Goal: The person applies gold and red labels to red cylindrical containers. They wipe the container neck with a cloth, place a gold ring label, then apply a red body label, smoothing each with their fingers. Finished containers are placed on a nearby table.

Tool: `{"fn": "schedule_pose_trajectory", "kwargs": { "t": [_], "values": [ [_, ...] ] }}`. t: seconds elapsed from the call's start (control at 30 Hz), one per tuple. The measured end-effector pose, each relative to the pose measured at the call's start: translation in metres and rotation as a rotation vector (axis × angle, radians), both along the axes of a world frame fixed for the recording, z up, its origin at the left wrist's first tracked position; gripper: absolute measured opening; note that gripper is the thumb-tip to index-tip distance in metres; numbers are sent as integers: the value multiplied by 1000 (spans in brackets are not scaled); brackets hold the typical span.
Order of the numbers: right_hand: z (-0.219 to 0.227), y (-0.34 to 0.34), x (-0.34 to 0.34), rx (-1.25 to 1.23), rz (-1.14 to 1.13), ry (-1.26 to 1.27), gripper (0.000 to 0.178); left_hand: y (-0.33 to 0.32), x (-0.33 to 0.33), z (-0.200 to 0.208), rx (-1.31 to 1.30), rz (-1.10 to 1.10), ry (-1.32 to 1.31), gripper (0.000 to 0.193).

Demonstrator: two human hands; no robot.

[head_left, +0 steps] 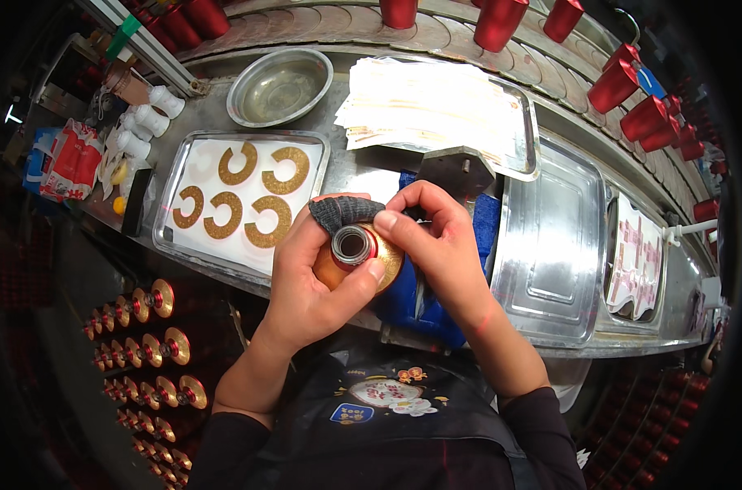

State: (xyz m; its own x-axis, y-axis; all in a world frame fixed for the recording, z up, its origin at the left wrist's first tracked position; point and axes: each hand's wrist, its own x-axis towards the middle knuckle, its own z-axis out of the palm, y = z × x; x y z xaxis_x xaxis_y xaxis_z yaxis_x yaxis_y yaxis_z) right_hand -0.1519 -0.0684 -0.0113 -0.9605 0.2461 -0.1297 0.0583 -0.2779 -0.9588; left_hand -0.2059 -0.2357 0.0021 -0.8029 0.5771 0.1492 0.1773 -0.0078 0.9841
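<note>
My left hand (303,282) is wrapped round a bottle (385,260) with a gold shoulder, a red ring at the neck and a bare threaded mouth turned up toward me. Its thumb presses on the shoulder beside the neck. A dark ribbed cloth (338,212) lies bunched over the far side of the bottle, against the left fingers. The cloth's right end is pinched between thumb and fingers of my right hand (428,229), close to the gold shoulder. The bottle's body is mostly hidden by my hands.
Gold C-shaped pieces lie on white sheets in a metal tray (326,167) at left. A metal bowl (248,90), a stack of printed sheets (420,102) and a blue-covered stand (485,224) are around. Red cups (612,86) line the far conveyor; red-gold bottles (175,347) stand lower left.
</note>
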Motion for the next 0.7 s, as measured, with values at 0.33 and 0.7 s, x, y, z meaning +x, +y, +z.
{"fn": "schedule_pose_trajectory", "kwargs": {
  "t": [0.33,0.7],
  "values": [
    [-7,-2,23,-17,5,19,28,0,1,-1,24,-10,-91,44],
    [-5,1,13,-39,30,20,21,0,0,-3,40,-3,-54,41]
  ]
}}
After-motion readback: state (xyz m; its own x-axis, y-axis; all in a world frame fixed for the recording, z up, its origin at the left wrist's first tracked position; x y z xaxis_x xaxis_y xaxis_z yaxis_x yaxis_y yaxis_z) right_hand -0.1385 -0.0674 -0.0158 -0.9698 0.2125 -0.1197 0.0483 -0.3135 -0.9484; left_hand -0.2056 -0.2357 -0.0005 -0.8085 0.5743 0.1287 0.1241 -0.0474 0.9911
